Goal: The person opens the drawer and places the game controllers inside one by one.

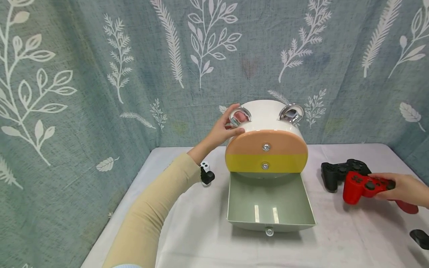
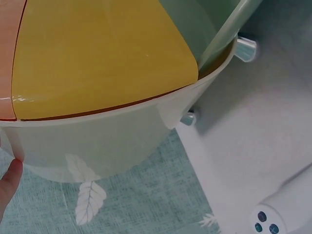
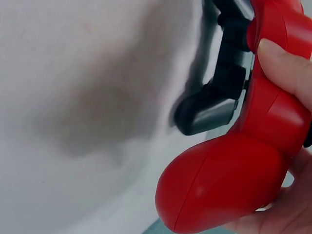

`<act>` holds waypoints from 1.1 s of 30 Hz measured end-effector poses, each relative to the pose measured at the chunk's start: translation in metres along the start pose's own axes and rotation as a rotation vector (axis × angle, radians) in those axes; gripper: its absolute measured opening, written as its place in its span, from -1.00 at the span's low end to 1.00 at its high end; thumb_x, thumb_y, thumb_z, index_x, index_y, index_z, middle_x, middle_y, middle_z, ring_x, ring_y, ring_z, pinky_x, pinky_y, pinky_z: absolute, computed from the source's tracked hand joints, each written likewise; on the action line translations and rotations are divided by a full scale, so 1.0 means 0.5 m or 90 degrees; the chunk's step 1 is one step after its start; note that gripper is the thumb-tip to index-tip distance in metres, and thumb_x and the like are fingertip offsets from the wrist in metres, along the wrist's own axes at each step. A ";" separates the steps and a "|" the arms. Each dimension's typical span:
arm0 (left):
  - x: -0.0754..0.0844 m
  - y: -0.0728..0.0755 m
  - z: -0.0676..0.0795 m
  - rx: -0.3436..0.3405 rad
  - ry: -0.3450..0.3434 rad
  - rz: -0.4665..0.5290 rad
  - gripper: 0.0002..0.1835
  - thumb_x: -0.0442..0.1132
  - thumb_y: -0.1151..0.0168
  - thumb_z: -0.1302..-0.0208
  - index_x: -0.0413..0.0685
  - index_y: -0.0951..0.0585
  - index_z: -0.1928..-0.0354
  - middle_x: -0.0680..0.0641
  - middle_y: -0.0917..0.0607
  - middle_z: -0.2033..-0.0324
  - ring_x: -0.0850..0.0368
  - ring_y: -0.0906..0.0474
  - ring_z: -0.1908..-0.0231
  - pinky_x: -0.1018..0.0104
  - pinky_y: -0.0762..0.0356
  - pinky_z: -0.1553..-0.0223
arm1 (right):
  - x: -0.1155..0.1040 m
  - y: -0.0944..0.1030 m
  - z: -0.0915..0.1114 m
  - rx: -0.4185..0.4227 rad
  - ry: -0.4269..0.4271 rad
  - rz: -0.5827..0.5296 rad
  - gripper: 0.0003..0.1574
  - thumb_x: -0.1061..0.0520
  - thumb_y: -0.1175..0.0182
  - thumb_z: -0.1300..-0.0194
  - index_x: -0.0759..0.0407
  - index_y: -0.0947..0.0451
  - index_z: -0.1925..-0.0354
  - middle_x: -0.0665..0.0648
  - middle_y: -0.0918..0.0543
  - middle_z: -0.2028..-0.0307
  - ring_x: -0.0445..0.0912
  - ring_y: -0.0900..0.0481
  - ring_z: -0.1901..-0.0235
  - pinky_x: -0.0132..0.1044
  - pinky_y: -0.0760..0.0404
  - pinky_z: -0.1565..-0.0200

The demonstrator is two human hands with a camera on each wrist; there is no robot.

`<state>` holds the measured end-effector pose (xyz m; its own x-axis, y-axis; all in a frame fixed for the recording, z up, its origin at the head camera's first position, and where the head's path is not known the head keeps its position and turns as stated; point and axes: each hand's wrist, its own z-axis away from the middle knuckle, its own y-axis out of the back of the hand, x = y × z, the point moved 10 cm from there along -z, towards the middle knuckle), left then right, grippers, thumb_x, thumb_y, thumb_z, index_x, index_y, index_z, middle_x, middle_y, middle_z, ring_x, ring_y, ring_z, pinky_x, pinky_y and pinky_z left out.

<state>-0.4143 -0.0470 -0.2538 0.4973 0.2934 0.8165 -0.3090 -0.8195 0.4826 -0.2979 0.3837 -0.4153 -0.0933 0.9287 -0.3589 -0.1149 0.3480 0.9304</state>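
A white rounded drawer box (image 1: pixel 263 111) stands on the table with two chrome rings on top. Its orange drawer (image 1: pixel 246 143) and yellow drawer (image 1: pixel 246 163) are closed, and the light green bottom drawer (image 1: pixel 268 197) is pulled far out. My left hand (image 1: pixel 224 126) rests against the box's upper left side, thumb at the front edge and fingers by the left ring. At the right, my right hand (image 1: pixel 403 186) grips a red game controller (image 1: pixel 356 186), thumb across its face. Its red handle (image 3: pixel 219 185) fills much of the right wrist view. Just behind it lies a black game controller (image 1: pixel 331 176).
A white game controller (image 2: pixel 287 207) with dark round buttons lies left of the box, mostly behind my left wrist in the head view. The table (image 1: pixel 201 230) has a white cloth. A patterned blue-green curtain (image 1: pixel 140 74) hangs behind and along the sides.
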 end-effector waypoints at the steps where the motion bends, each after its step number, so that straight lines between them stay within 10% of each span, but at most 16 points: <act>1: 0.000 0.000 0.000 0.000 0.001 -0.001 -0.18 -0.26 -0.23 -0.19 0.25 -0.04 -0.41 0.03 -0.06 -0.39 -0.01 -0.23 -0.22 0.02 -0.23 -0.20 | -0.002 0.005 -0.001 0.002 -0.004 -0.003 -0.06 0.05 -0.44 0.16 0.56 -0.30 -0.07 0.54 -0.49 0.28 0.05 -0.42 0.44 -0.28 -0.37 0.52; 15: 0.003 0.001 0.001 0.003 -0.001 -0.002 -0.19 -0.26 -0.23 -0.19 0.30 -0.06 -0.40 0.05 -0.07 -0.38 0.04 -0.26 -0.20 0.06 -0.27 -0.19 | -0.020 0.038 -0.003 0.024 -0.046 -0.015 0.06 -0.09 -0.43 0.17 0.52 -0.24 -0.11 0.50 -0.46 0.34 0.18 -0.36 0.41 -0.19 -0.38 0.53; 33: 0.000 0.001 0.000 0.001 0.002 -0.007 -0.18 -0.25 -0.24 -0.18 0.30 -0.05 -0.40 0.05 -0.05 -0.39 0.02 -0.23 -0.22 0.04 -0.25 -0.20 | -0.151 0.082 0.003 0.030 -0.001 -0.006 0.01 -0.13 -0.41 0.14 0.43 -0.31 -0.14 0.42 -0.54 0.30 0.13 -0.42 0.35 -0.22 -0.40 0.53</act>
<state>-0.4145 -0.0473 -0.2534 0.4987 0.3035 0.8119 -0.3021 -0.8171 0.4910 -0.2940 0.3281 -0.3500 -0.0904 0.9258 -0.3671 -0.0685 0.3619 0.9297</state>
